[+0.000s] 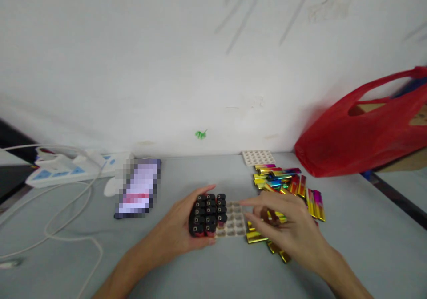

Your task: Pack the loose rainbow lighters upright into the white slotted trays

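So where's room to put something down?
Bare grey tabletop lies between the dark-edged rectangular phone and the cream gridded tray at the back, and in front between the forearms. Crowded: shiny multicoloured pieces around the right hand, white power strip far left.

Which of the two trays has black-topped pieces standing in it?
The near tray, with the left hand around its left end: black-topped pieces stand there. None show in the far tray, by the wall.

Grey table (200,274) fills lower half. On it: white power strip (115,165) mid-left, phone (140,187) beside it, white cable (94,241) lower left, shiny coloured pieces (295,184) right of centre, pale gridded tray (258,157) behind them, red bag (353,143) far right. Lower-centre tray (235,221): resting or lifted, can't tell
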Demonstrator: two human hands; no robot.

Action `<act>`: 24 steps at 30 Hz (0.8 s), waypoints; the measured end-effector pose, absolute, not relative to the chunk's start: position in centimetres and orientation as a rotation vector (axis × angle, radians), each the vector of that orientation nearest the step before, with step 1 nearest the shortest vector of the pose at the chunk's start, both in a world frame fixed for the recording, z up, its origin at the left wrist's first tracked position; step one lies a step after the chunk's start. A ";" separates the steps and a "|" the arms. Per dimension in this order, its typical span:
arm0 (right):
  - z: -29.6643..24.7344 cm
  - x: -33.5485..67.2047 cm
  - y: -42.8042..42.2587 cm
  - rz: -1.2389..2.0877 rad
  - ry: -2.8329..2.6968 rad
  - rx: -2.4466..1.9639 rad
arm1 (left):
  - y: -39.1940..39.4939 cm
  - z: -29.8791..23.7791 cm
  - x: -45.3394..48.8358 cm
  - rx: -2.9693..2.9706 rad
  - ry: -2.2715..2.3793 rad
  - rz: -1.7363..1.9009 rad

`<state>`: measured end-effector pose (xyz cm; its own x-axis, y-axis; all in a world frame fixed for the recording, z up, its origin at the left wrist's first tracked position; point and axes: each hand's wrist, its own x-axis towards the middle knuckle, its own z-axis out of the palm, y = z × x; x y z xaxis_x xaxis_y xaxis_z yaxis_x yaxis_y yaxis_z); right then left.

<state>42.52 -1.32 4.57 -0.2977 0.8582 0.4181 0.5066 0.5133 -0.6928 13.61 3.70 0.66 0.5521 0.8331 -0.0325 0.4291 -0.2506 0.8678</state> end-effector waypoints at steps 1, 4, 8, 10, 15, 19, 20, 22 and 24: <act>4.6 43.4 -1.5 0.463 -1.951 -1.205 | 3.7 0.7 13.6 1.868 1.038 0.549; 3.9 46.0 -1.7 0.165 -1.903 -1.589 | 3.7 0.6 13.5 1.845 1.036 0.540; 2.3 47.7 -1.7 -0.072 -1.937 -1.917 | 3.6 0.6 13.6 1.763 0.984 0.531; 1.9 47.6 -1.6 -0.141 -1.933 -1.986 | 3.6 0.8 13.7 1.725 0.976 0.526; 1.7 46.5 -1.0 -0.184 -1.921 -2.077 | 3.6 1.2 13.9 1.767 1.010 0.543; 1.6 46.5 -0.4 -0.060 -1.921 -2.045 | 3.6 0.9 13.7 1.815 1.039 0.537; 1.7 46.5 -0.4 -0.025 -1.916 -2.021 | 3.7 0.8 13.6 1.827 1.041 0.537; 2.0 46.4 -0.3 0.072 -1.875 -1.973 | 3.7 0.6 13.5 1.832 1.028 0.534; 2.6 46.0 -0.3 0.234 -1.793 -1.903 | 3.7 0.5 13.5 1.822 1.016 0.535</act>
